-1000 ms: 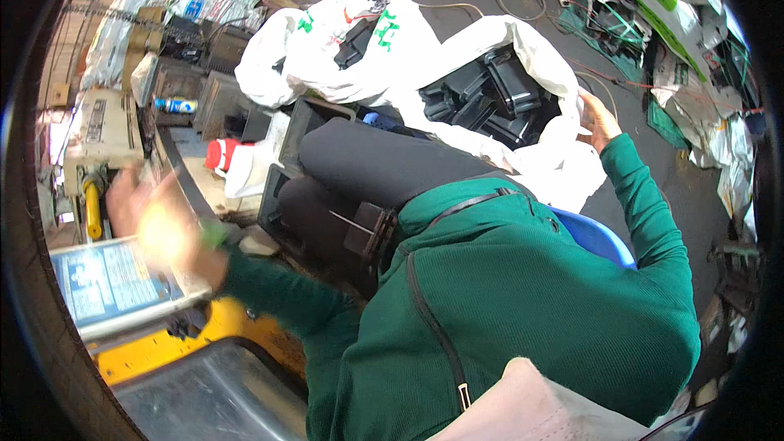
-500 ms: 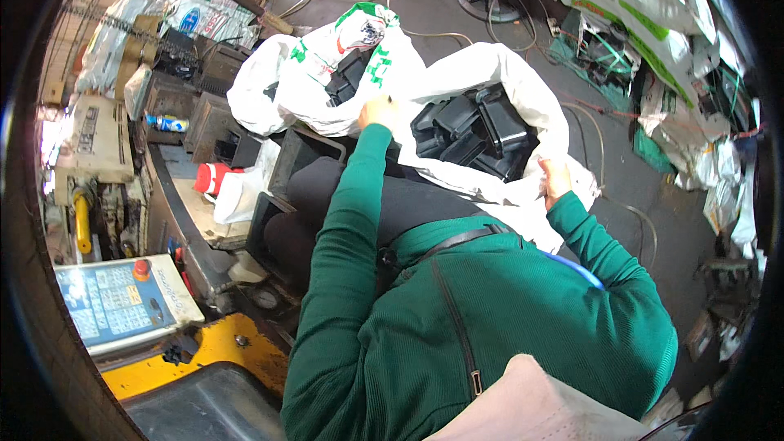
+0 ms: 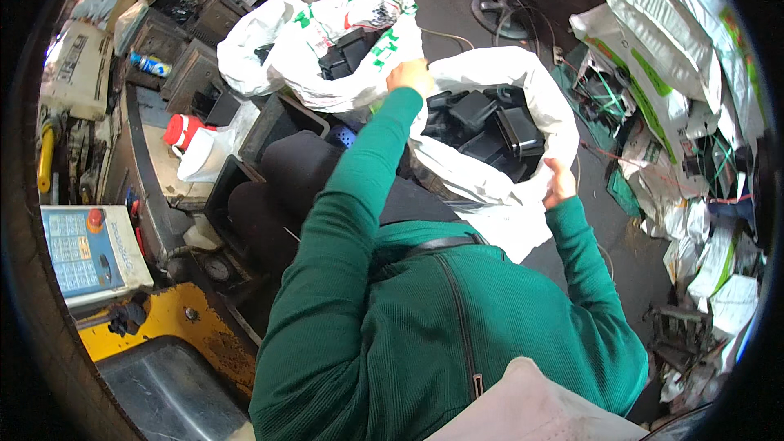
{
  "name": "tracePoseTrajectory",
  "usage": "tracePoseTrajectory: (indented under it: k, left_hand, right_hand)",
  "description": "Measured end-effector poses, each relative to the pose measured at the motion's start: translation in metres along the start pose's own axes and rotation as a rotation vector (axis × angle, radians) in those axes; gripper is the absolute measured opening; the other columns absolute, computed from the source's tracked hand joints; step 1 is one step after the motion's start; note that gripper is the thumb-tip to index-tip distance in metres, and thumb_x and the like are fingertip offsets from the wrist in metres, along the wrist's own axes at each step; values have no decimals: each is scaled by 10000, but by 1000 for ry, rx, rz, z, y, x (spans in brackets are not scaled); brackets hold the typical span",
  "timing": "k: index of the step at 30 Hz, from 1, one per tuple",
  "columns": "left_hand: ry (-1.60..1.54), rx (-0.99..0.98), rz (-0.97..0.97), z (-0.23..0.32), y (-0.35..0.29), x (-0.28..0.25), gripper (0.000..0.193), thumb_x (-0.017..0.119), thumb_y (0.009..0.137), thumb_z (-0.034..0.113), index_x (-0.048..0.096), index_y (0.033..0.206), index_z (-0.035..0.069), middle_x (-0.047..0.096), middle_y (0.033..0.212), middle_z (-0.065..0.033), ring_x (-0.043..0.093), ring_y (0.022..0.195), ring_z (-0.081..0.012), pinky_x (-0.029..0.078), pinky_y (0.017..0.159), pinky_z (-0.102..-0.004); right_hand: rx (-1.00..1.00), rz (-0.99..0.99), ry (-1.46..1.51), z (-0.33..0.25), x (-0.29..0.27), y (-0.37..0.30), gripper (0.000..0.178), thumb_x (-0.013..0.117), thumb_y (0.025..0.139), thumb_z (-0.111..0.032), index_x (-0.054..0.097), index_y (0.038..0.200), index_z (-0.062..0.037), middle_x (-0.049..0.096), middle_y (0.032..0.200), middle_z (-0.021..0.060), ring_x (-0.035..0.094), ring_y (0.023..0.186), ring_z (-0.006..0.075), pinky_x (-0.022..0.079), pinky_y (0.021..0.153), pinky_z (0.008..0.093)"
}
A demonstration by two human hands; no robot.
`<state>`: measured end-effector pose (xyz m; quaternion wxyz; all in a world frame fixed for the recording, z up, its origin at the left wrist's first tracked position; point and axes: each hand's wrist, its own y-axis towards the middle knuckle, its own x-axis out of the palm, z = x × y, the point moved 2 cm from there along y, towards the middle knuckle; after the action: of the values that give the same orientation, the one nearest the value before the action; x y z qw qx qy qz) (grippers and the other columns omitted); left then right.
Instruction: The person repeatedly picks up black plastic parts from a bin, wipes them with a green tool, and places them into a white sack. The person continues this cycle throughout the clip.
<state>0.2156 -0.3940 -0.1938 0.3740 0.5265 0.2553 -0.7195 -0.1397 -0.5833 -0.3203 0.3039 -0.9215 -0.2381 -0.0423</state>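
**Just beyond the lap: an open white sack, a hand at either side**

Dark floor spreads behind two white sacks. The nearer one gapes upward, its oval mouth stretching from the left hand at its left edge toward the right hand at its near right edge. Just left of it stands a second sack with green print, also open; the left hand sits between the two mouths.

Black plastic pieces lie heaped inside the nearer sack — to the right of the left fingers, and to the left of and beyond the right fingers. One boxy piece has its long side running away from the body, its near end toward the right hand, which is the nearer hand.

Left fingers are curled, seemingly on the rim; whether they grip cloth, I cannot tell. Right fingers are partly bent against the rim — their tips are hidden.
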Motion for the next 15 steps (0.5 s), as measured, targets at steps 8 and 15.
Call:
tracePoseTrajectory:
  k: [8, 15]
  left_hand:
    - [-127, -48, 62, -23, -20, -35, 358, 629, 802, 353, 647, 1007, 59, 674, 917, -177, 646, 846, -388, 505, 773, -457]
    - [-276, -94, -908, -55, -56, -43, 425, 726, 725, 427, 642, 1019, 132, 657, 946, -13, 596, 618, -61, 427, 485, -252]
  right_hand:
    - [177, 10, 244, -31, 13, -105, 353, 606, 841, -222, 543, 1144, -52, 610, 1057, 84, 605, 980, 264, 493, 884, 439]
    - [334, -10, 218, 5, 3, -101, 430, 606, 878, -351, 506, 1218, -107, 616, 1112, 57, 604, 1028, 258, 485, 885, 457]
